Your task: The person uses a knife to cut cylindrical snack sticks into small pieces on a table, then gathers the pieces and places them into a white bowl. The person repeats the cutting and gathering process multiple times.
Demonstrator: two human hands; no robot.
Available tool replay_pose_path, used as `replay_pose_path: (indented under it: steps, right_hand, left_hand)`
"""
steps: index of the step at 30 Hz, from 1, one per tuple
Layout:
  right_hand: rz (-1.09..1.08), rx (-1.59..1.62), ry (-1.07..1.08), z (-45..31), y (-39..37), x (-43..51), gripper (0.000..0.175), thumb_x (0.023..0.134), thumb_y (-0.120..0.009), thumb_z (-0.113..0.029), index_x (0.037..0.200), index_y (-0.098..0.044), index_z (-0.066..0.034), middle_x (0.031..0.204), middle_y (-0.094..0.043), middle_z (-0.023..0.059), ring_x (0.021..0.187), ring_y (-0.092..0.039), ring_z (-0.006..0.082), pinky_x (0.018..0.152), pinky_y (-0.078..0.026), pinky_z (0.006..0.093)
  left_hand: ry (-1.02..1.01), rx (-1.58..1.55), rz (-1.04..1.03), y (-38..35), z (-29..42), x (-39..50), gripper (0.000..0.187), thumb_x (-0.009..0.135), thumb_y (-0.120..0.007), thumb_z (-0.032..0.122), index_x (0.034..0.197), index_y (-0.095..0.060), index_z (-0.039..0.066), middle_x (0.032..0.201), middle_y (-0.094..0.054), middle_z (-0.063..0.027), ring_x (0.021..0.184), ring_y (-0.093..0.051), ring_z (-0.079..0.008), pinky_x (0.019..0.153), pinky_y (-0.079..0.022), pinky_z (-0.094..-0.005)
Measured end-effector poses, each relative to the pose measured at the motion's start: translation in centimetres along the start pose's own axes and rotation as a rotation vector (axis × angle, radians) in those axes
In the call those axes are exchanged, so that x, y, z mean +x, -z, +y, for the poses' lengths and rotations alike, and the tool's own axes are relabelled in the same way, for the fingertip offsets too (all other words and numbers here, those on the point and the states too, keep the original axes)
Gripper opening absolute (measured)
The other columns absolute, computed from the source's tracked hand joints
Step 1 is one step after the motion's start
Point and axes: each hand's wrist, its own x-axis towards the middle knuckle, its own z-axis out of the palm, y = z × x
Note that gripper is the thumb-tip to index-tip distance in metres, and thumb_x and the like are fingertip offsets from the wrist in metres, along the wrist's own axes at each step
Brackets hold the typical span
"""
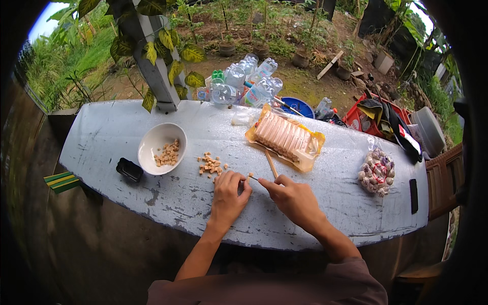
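My right hand grips a small knife; only a short dark length of blade shows ahead of the fingers. Just beyond the blade tip sits a single tan cube. My left hand rests on the table with curled fingers, left of the blade; whether it holds a piece is hidden. A loose pile of diced sausage-like cubes lies beyond its fingertips. More cubes are inside a white bowl farther left. Beyond my right hand lies a long sausage strip, its far end near an opened plastic pack of sausages.
The silvery, worn table carries a small black tray by the bowl. At right are a bag of whitish bulbs and a flat black object. Clear plastic bottles and a red crate stand past the far edge, near a post.
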Motion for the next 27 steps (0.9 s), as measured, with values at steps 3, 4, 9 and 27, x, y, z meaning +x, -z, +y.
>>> replay_pose_path:
  steps: [3, 4, 9, 27]
  right_hand:
    - [-0.048, -0.002, -0.018, -0.1, -0.2, 0.0, 0.043, 0.099, -0.068, -0.014, 0.142, -0.071, -0.0221, 0.099, -0.069, 0.0097, 0.067, -0.071, 0.0311, 0.058, -0.058, 0.0441]
    - [-0.028, 0.004, -0.018, -0.2, -0.3, 0.0, 0.042, 0.100, -0.069, -0.014, 0.140, -0.073, -0.0223, 0.099, -0.071, 0.0095, 0.066, -0.071, 0.0314, 0.059, -0.058, 0.0439]
    - [-0.035, -0.002, -0.040, 0.1, -0.6, 0.1, 0.039, 0.100, -0.071, -0.014, 0.137, -0.076, -0.0233, 0.097, -0.073, 0.0091, 0.065, -0.072, 0.0320, 0.059, -0.059, 0.0438]
    - [-0.047, -0.005, -0.034, -0.4, -0.6, -0.2, 0.036, 0.099, -0.074, -0.016, 0.134, -0.078, -0.0228, 0.095, -0.073, 0.0080, 0.065, -0.072, 0.0305, 0.058, -0.058, 0.0421]
  left_hand:
    - [0.028, -0.029, -0.049, 0.0, -0.1, -0.1, 0.011, 0.092, -0.074, 0.009, 0.098, -0.066, 0.004, 0.094, -0.064, -0.0121, 0.094, -0.063, -0.0336, 0.092, -0.047, -0.0465]
    - [0.020, -0.032, -0.043, 0.1, -0.1, 0.0, 0.012, 0.091, -0.075, 0.009, 0.097, -0.066, 0.004, 0.094, -0.065, -0.0117, 0.094, -0.063, -0.0332, 0.092, -0.047, -0.0462]
    - [0.032, -0.038, -0.004, 1.0, 0.4, -1.0, 0.013, 0.090, -0.079, 0.011, 0.093, -0.068, 0.006, 0.094, -0.065, -0.0088, 0.093, -0.064, -0.0301, 0.092, -0.047, -0.0449]
    - [0.023, 0.002, 0.024, 1.2, 0.7, -1.4, 0.014, 0.088, -0.083, 0.010, 0.087, -0.069, 0.008, 0.088, -0.065, -0.0043, 0.091, -0.063, -0.0260, 0.091, -0.045, -0.0419]
